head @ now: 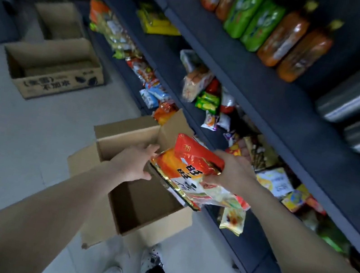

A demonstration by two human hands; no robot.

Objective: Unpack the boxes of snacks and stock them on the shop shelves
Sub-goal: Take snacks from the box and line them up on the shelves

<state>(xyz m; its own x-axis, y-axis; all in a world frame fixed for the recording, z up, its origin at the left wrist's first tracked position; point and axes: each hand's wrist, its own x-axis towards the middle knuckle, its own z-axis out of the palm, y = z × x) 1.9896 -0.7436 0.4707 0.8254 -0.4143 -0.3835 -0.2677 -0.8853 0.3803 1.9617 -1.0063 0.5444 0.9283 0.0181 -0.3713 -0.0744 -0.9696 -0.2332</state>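
Through the head camera I look down on two bare forearms reaching forward. The right hand [232,171] holds a red, orange and white plastic snack bag [192,169], with fingers curled over its far edge and the thumb pinching from beneath. I take that grip as a way to keep the limp packet flat rather than folding. The left hand [136,162] is loose, its fingers relaxed and slightly spread. Their tips touch the snack bag's other end, apparently to steady it, not to carry it. Directly below both sets of fingers stands an open brown cardboard box [127,130], flaps raised, and what I can see of its inside looks bare. The snack bag hangs above the box's far corner, tilted toward the dark grey shop shelves [274,109] just beyond the right fingers. Mixed bright packets already lie there, so I judge this as the lift from box to shelf. A small yellow packet [233,219] shows just under the right thumb, and I cannot tell whether it is held or shelved. Well beyond the left fingers, two more open cardboard boxes [52,67] sit on the pale floor. Green and orange bottles [264,24] line the shelf above the right fingers.
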